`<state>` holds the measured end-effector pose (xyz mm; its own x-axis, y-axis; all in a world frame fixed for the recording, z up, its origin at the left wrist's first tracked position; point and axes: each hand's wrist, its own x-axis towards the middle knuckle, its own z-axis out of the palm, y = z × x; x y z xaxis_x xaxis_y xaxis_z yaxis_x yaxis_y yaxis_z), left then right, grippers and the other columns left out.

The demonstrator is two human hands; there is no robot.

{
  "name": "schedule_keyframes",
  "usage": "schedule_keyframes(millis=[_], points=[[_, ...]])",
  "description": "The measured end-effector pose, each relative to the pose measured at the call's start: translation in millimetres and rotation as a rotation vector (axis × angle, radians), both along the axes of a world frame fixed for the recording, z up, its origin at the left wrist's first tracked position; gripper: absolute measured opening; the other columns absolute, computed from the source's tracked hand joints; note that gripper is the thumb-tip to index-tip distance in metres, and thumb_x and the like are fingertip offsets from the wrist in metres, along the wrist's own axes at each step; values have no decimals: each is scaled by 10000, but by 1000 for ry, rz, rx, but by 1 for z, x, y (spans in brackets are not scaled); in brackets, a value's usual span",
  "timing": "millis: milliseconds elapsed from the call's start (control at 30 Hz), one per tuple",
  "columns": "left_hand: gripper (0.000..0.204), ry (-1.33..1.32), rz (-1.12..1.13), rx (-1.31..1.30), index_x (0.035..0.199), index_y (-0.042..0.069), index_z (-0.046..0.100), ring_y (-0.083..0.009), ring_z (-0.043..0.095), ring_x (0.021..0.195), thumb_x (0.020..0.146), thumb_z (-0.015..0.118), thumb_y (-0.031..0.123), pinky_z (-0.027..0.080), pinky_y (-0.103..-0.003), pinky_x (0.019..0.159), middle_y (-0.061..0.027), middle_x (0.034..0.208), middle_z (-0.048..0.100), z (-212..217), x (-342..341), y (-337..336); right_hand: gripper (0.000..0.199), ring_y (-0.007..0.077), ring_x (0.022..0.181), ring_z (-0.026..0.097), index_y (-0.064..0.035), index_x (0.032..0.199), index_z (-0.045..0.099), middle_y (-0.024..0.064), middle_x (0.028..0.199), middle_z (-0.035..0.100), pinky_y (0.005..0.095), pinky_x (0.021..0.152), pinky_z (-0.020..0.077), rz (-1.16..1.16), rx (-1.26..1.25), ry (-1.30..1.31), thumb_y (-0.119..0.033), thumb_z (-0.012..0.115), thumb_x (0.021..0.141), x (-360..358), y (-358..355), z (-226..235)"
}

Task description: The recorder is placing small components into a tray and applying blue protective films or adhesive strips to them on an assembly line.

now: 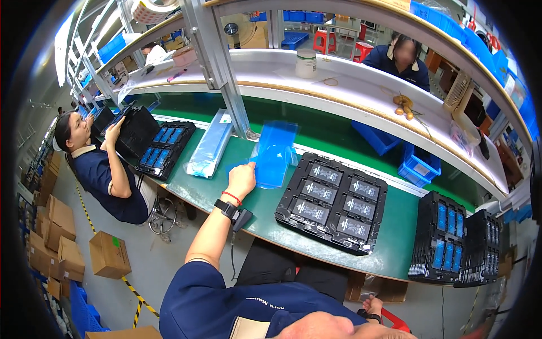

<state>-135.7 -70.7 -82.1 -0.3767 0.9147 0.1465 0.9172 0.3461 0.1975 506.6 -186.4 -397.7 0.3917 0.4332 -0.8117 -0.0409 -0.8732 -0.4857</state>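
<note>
My left hand [241,182] reaches forward over the green bench, its fingers closed at the near left edge of a stack of blue plastic film sheets [276,148]. A wristband with a grey clip and a cord is on that wrist. Right of the film lies a black tray [334,199] with several flat, dark battery-like packs in two columns. My right hand [371,306] hangs low beside my lap, off the bench; its fingers are loosely curled and apart, and I see nothing in them.
Clear plastic sleeves [210,148] lie left of the film. Stacked black trays [440,237] stand at the bench's right end. A metal post [226,85] and a shelf [265,70] rise behind. At left a co-worker [110,169] handles black trays; another person [398,61] sits beyond the shelf.
</note>
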Motion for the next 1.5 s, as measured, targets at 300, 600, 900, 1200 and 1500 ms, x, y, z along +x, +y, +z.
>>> schedule_keyframes(millis=[300,600,900,1200,1500], points=[[658,-1345,-249,406,1398,84,248,-87,591,642,831,568,-11,489,-214,544,-43,766,620,75,2,-8,266,181,784,647,-7,990,636,121,849,677,286,715,498,1572,363,-15,-192,671,803,-147,29,287],[639,-1410,-715,387,1415,87,231,-56,546,577,871,562,29,463,-191,620,-12,676,603,107,102,37,541,187,887,611,-27,1241,487,117,1026,618,293,757,499,1108,1441,141,-46,702,745,-270,115,432],[516,-1568,-933,214,1296,9,405,-80,577,864,821,605,29,488,-221,709,-76,1034,597,105,141,66,296,100,733,580,-19,1025,637,55,842,620,223,668,495,774,1539,0,6,700,736,-290,181,401],[100,-1294,-857,208,792,8,678,-50,549,606,803,679,108,443,-204,543,-26,694,644,75,143,80,176,166,711,595,-11,852,690,87,789,640,258,633,454,782,1721,-239,4,724,680,-280,201,408],[258,-790,-924,411,759,7,664,-69,495,510,730,757,246,396,-224,473,-44,590,594,84,124,80,88,104,666,534,-14,795,634,32,758,591,227,594,440,667,1662,-88,3,694,732,-263,205,406]])
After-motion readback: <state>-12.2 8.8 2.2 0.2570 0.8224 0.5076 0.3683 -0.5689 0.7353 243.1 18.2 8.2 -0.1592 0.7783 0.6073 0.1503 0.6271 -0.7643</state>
